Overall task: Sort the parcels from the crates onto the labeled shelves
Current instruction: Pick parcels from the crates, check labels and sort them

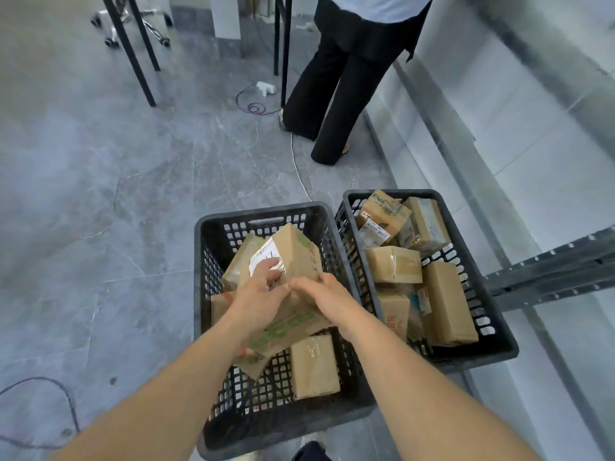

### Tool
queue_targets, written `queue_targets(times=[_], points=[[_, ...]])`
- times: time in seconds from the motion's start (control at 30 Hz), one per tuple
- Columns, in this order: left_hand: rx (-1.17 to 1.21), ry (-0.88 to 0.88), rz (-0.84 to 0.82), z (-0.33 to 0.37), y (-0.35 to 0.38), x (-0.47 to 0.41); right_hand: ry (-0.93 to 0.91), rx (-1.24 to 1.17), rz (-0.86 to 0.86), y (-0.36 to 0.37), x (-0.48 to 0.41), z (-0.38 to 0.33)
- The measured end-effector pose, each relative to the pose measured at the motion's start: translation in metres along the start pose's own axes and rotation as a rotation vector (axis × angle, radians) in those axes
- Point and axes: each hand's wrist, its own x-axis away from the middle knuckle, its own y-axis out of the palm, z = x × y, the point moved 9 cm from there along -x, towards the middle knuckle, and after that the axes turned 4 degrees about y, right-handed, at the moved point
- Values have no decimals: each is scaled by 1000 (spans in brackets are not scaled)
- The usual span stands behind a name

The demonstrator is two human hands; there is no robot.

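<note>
I hold the labelled cardboard parcel (296,247) tilted above the left crate (201,247). My left hand (263,289) curls over its label and my right hand (321,294) grips its near-right edge. Its long axis points away from me.

The left crate (199,277) and right crate (479,294) were black, their walls an open grid. The parcel (299,257) uppermost in the left crate was brown cardboard with a white label (263,256) and faint green print. The box (286,329) beneath bore green lettering. The floor (116,194) was grey, marbled with pale veins. A bystander's trousers (332,78) were black.
</note>
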Motion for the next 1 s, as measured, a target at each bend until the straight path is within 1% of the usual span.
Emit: queue_targets(times=[0.1,0.17,0.27,0.43,0.5,0.57,0.67,0.73,0.87,1.0], points=[[73,-36,-34,3,-6,9,1,4,33,-9,11,-2],[36,-31,16,7,-19,12,-30,-71,17,-12,19,-6],[14,3,141,15,-44,14,-83,-180,2,-19,27,-13],[122,27,195,27,-63,13,-181,-245,-9,-31,44,-23],[161,27,199,29,-66,12,-222,-318,-22,-35,49,-24],[214,-15,139,24,-61,13,-249,-442,-45,-40,53,-23],[392,-96,-75,20,-36,19,-293,-560,-66,-45,61,-23],[444,-103,-154,24,-25,22,-306,-592,-57,-49,66,-19],[424,-28,-162,39,-25,20,-283,-593,-21,-62,75,-8],[281,94,-241,66,-18,22,-296,-567,42,-79,88,-5]])
